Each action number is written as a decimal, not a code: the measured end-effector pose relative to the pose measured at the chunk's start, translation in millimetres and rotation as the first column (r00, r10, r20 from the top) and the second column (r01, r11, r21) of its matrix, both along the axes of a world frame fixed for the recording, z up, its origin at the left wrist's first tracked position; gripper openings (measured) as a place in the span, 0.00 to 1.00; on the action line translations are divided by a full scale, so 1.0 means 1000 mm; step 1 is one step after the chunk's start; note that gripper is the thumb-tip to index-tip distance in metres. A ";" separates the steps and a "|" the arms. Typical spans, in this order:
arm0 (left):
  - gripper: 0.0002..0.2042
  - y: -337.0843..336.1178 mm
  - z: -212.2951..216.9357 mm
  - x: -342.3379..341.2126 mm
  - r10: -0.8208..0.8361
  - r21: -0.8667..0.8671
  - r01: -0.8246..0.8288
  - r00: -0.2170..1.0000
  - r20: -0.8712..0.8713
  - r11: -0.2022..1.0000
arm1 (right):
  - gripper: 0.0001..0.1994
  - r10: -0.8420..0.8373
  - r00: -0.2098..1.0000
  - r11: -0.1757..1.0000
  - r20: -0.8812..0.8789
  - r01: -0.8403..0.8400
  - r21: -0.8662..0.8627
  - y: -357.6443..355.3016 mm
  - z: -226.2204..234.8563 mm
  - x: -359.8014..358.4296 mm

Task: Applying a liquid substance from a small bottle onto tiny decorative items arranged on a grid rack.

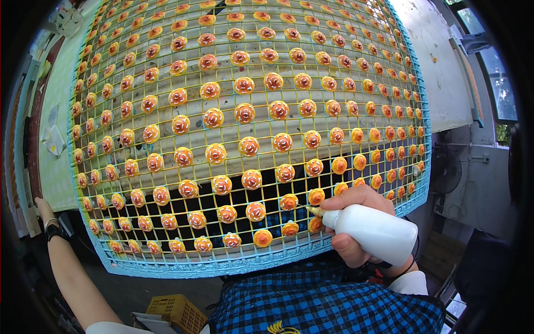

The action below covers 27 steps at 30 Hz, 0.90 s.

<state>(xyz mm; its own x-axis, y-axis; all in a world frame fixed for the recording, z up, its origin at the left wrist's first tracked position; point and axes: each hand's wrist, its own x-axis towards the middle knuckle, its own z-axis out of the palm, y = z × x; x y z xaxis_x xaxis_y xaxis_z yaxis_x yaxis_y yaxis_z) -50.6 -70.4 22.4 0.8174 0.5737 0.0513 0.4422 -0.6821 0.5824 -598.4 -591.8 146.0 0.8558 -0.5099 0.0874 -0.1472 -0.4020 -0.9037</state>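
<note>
A large light-blue wire grid rack lies before me, covered with several rows of small orange round pieces. Most carry a white and red swirl on top, like one in the middle; those at the right and near edge, like one at the front, are plain orange. My right hand is shut on a white squeeze bottle. Its yellow nozzle points left at an orange piece near the rack's near edge. My left hand, with a dark wristband, reaches to the rack's left rim.
A pale wooden bench lies under the rack. A white tabletop stands to the right, a green checked surface to the left. A yellow plastic basket sits on the floor near my blue checked clothing.
</note>
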 end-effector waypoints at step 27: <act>0.34 -0.011 0.004 -0.009 -0.033 -0.046 0.033 0.999 -0.001 0.998 | 0.18 -0.012 1.000 0.997 0.014 0.013 -0.081 0.001 -0.002 0.009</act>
